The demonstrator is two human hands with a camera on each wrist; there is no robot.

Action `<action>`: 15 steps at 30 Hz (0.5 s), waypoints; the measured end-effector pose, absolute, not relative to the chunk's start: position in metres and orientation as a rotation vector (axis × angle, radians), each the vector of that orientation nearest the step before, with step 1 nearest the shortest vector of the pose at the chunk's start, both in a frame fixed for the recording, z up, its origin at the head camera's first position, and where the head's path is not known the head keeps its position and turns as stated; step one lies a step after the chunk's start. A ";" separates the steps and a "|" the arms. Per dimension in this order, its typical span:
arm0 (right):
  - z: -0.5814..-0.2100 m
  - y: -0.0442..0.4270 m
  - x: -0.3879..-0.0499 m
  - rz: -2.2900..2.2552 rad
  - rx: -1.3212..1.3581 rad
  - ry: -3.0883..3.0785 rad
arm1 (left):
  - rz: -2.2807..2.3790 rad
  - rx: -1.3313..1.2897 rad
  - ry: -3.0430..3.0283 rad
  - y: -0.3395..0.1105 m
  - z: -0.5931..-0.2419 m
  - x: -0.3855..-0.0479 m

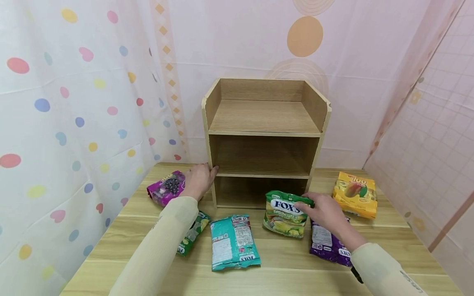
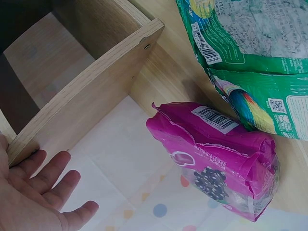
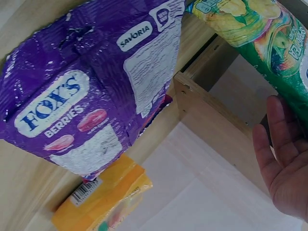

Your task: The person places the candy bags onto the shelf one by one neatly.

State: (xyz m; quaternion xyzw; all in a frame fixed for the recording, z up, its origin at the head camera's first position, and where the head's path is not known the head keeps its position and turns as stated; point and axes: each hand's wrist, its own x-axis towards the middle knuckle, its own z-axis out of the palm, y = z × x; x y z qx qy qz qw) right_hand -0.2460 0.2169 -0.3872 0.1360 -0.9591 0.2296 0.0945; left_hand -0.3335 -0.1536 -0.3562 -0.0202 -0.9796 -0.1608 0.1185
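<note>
My left hand (image 1: 200, 179) holds the left side panel of a small wooden shelf (image 1: 261, 133), thumb at the front edge and fingers along the outer face. My right hand (image 1: 326, 211) pinches the upper right corner of a green Fox's candy bag (image 1: 285, 216), upright in front of the bottom compartment. In the right wrist view the green bag (image 3: 274, 43) partly hides the fingers. A purple Fox's candy bag (image 1: 326, 242) lies under my right hand. Next to my left hand is a magenta candy bag with a grape picture (image 1: 168, 187).
A teal candy bag (image 1: 235, 242) lies face down in front of the shelf. Another green bag (image 1: 194, 234) is partly covered by my left sleeve. At the right stands a yellow mango candy bag (image 1: 355, 195). Patterned curtains (image 1: 92, 82) surround the wooden table (image 1: 281, 271).
</note>
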 end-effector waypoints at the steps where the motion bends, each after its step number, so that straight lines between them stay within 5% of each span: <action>1: -0.388 0.217 -0.245 0.686 0.400 -2.853 | -0.471 -0.059 -2.865 -0.154 -0.356 -0.333; 15: -0.404 0.219 -0.236 1.127 0.281 -2.832 | -0.456 -0.034 -2.886 -0.154 -0.355 -0.333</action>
